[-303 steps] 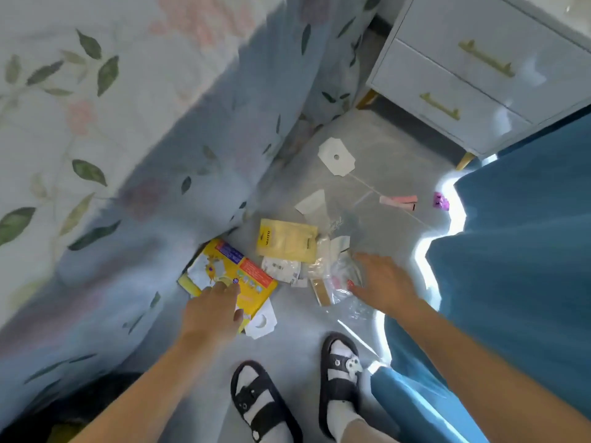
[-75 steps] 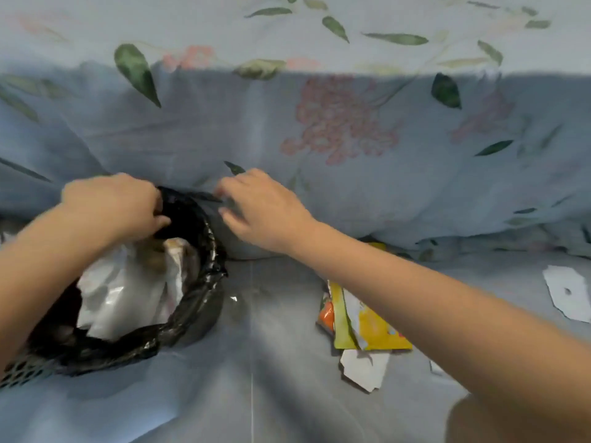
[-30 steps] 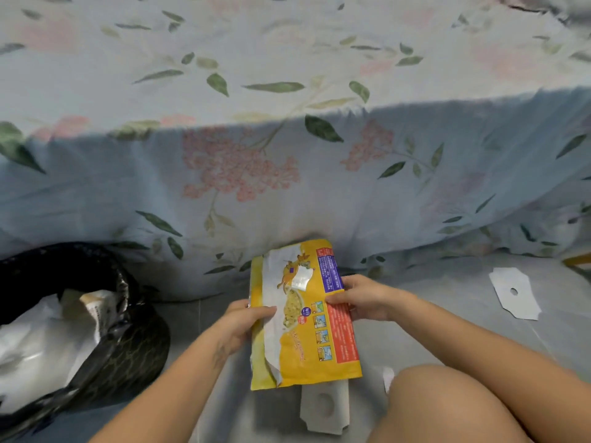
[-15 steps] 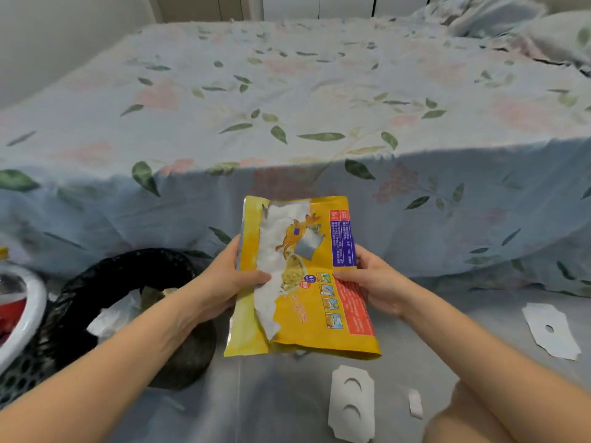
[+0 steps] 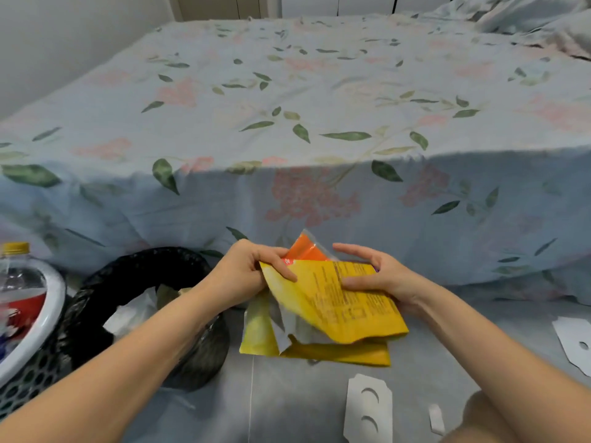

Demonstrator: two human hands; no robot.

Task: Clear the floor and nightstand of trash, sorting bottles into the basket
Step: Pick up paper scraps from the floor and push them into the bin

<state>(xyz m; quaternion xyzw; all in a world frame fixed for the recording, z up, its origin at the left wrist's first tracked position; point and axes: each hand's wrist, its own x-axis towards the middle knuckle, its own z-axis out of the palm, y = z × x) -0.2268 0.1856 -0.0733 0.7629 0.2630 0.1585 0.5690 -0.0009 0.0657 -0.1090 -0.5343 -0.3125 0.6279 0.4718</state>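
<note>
Head view, left hand and right hand folding yellow wrapper, print blurred

A bed under a floral blue sheet fills the room, grey floor below, pale wall behind.

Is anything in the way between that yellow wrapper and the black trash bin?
Nothing visible blocks it. Both hands, left hand and right hand, hold the yellow wrapper just right of the black-lined trash bin. The bin's mouth is open, with crumpled white paper already inside.
</note>
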